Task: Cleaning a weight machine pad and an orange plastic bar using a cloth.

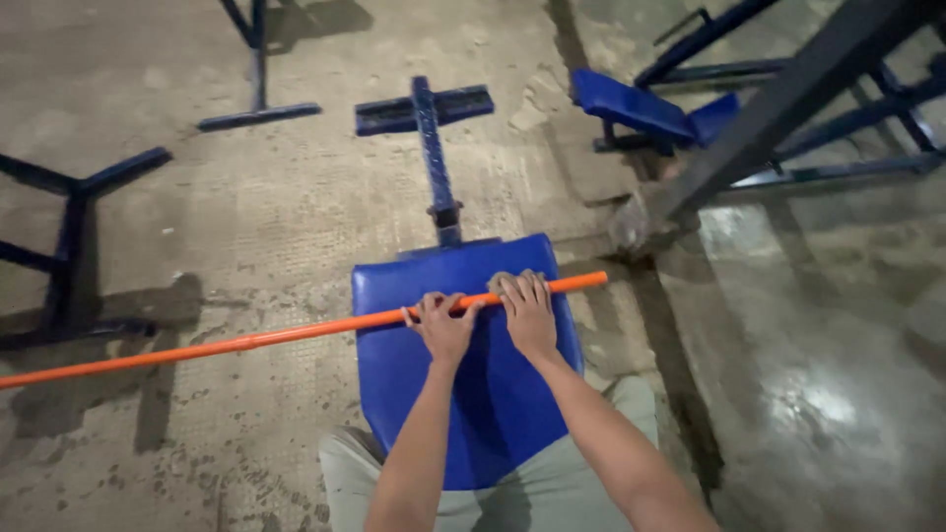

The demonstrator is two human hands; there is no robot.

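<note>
Both hands, left hand [443, 325] and right hand [527, 310], clamped side by side on orange rod [246, 342], frame centre; judged stiff, long, end-heavy leftward.

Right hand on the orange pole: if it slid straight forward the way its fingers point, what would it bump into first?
The right hand points up the blue padded seat, past the orange pole. Beyond the pad's far edge, it would probably first meet the blue metal post of the bench frame, though depth is hard to judge.
</note>
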